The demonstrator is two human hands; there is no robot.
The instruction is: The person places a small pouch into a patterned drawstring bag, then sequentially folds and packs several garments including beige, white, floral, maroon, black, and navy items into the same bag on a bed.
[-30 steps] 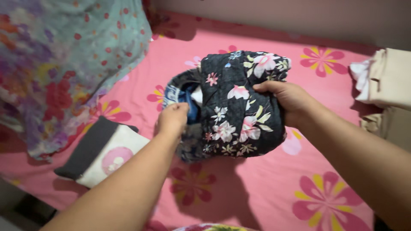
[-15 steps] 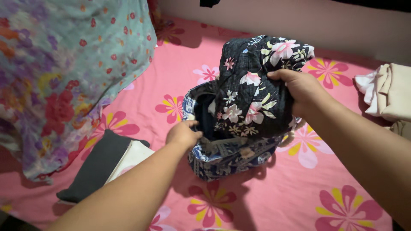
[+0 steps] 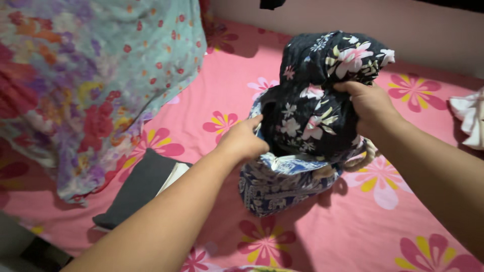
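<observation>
The packing step looks in hand: the right hand grips the folded dark floral garment half inside the blue patterned bag; the left hand pinches the bag's near rim open; next, probably, pressing it deeper.

A pink flowered bed carries a blue patterned bag and a folded dark cloth.

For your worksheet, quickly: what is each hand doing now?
Left hand: closed on blue patterned bag rim.
Right hand: closed on dark floral cloth.
</observation>
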